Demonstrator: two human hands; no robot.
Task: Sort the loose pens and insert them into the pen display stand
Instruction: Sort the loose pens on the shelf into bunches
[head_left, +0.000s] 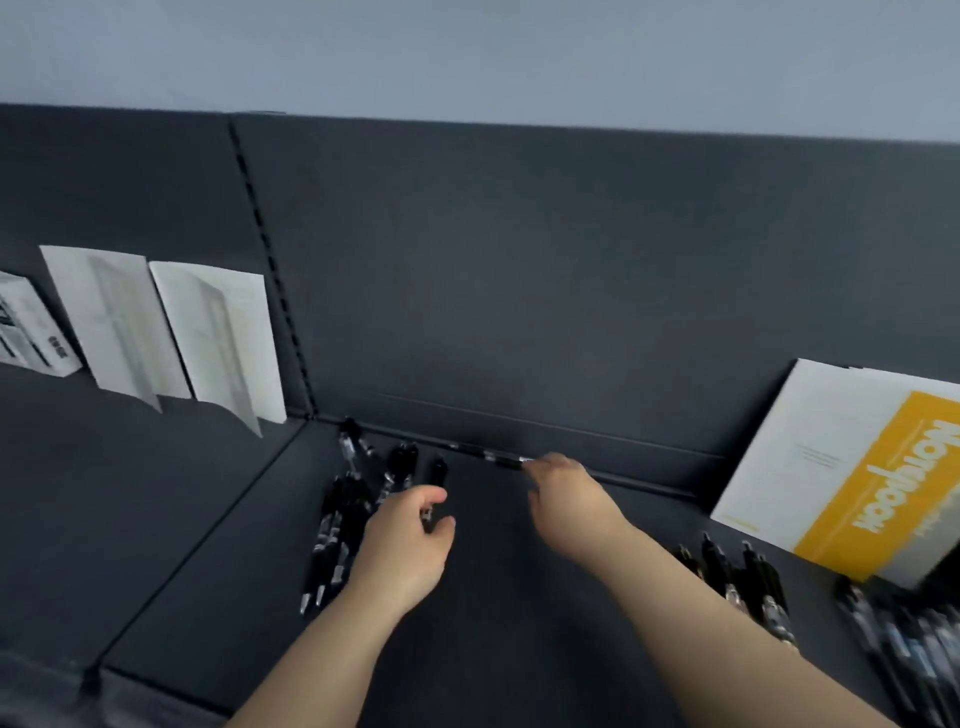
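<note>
Although motion blur softens detail, the right hand (563, 493) pinches the rear pen (493, 457); the left hand (408, 545) grips a second pen (438, 472) beside the pen pile (337, 530).

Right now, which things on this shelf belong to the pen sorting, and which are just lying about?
Job: pen pile, back-edge pen, right-side pens.
Lying about: yellow-and-white book, white packets.

Pen pile (340, 525) on shelf (519, 613). Single pen (491, 456) behind-right of pile, along back panel (519, 286). Notebook (831, 467) far right. Leaflets (171, 332) behind-left.
</note>
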